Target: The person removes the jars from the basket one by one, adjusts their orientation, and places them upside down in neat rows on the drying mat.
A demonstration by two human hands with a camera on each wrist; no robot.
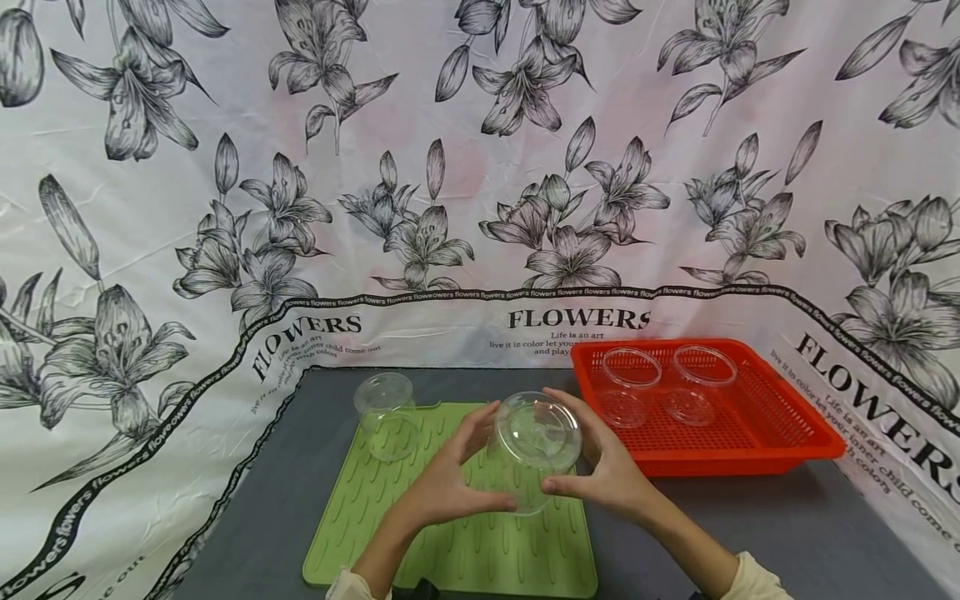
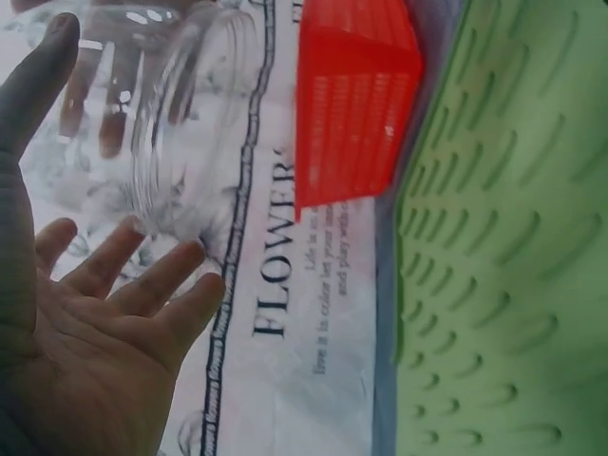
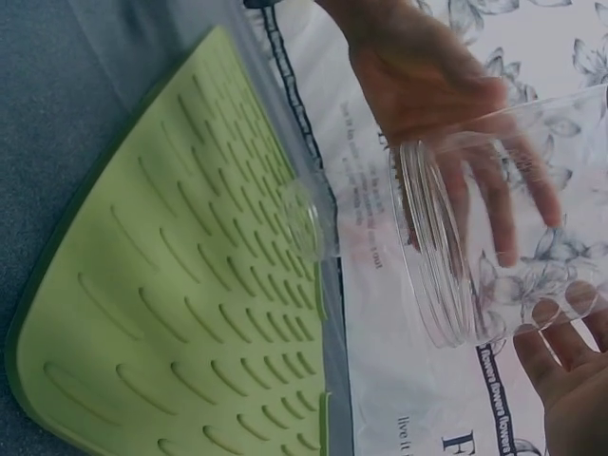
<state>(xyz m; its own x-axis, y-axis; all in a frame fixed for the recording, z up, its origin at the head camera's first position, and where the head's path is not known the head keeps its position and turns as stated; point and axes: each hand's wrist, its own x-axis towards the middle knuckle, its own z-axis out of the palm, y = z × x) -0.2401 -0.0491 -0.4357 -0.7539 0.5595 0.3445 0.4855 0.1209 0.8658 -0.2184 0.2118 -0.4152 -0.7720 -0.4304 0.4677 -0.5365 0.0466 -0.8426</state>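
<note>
Between both hands is a clear jar [image 1: 536,446], held bottom-up over the green ridged mat [image 1: 450,550]. Its threaded mouth faces down, as the right wrist view shows. My left hand [image 1: 450,479] cups the jar's left side, thumb by the lower rim and fingers spread. On the other side my right hand [image 1: 603,471] grips it, thumb in front and fingers behind. In the left wrist view, my left fingertips [image 2: 195,252] are right at the threads. Another clear jar [image 1: 386,417] stands at the mat's far left corner.
A red plastic basket [image 1: 750,462] sits at the back right of the grey table [image 1: 255,517], holding one clear jar [image 1: 630,392] beside a second clear jar [image 1: 701,387]. Behind the table hangs a white flower-print curtain [image 1: 420,333].
</note>
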